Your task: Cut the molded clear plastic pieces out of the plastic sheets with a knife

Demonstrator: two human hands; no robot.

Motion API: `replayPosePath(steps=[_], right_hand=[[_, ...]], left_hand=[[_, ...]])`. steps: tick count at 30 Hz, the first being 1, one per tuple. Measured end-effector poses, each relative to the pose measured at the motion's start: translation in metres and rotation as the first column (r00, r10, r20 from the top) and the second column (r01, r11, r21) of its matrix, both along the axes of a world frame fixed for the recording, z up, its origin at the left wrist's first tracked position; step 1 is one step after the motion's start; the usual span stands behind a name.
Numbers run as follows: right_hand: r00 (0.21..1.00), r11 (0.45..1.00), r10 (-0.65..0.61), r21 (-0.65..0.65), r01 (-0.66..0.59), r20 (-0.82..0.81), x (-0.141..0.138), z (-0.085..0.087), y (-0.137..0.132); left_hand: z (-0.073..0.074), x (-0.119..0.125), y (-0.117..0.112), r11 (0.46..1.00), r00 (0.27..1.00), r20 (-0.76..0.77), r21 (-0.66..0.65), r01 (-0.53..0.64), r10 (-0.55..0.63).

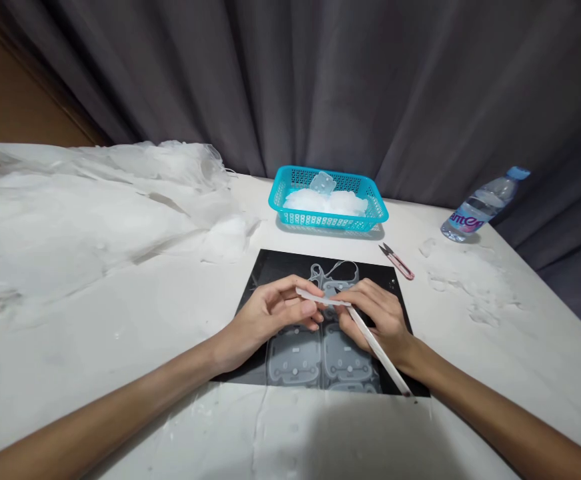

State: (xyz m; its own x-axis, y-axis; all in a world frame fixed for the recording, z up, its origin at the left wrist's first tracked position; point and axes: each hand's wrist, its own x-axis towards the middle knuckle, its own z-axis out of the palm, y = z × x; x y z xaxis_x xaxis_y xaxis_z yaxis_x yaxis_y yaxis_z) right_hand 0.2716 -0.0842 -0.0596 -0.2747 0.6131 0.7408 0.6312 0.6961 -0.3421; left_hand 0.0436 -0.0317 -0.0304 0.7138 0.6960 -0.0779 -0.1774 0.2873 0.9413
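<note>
Above a black mat, my left hand pinches a thin, translucent white silicone-like piece edge-on between thumb and fingers. My right hand is closed around a slim white-handled tool, whose handle slants down toward the mat's front edge. A dark tip shows near the right fingertips, but its kind is not clear. These fingertips meet the right end of the piece. Beneath both hands lies a translucent moulded sheet with several rounded rectangular shapes, partly covered by the fingers. A thin loop of trimming curls at its far end.
Behind the mat stands a blue basket holding translucent pieces. Pink-handled thread snips lie right of the mat. Farther right are clear scraps and a water bottle. Crumpled white plastic sheeting spreads across the left.
</note>
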Motion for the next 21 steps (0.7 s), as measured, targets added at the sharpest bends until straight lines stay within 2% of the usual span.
replayPosePath(steps=[21], right_hand=[[1.000,0.999,0.005,0.040,-0.006,0.031,-0.0020,0.0060,0.0009]], left_hand=[[-0.0068,0.0025,0.0013,0.999,0.998,-0.054,0.022,-0.035,0.037]])
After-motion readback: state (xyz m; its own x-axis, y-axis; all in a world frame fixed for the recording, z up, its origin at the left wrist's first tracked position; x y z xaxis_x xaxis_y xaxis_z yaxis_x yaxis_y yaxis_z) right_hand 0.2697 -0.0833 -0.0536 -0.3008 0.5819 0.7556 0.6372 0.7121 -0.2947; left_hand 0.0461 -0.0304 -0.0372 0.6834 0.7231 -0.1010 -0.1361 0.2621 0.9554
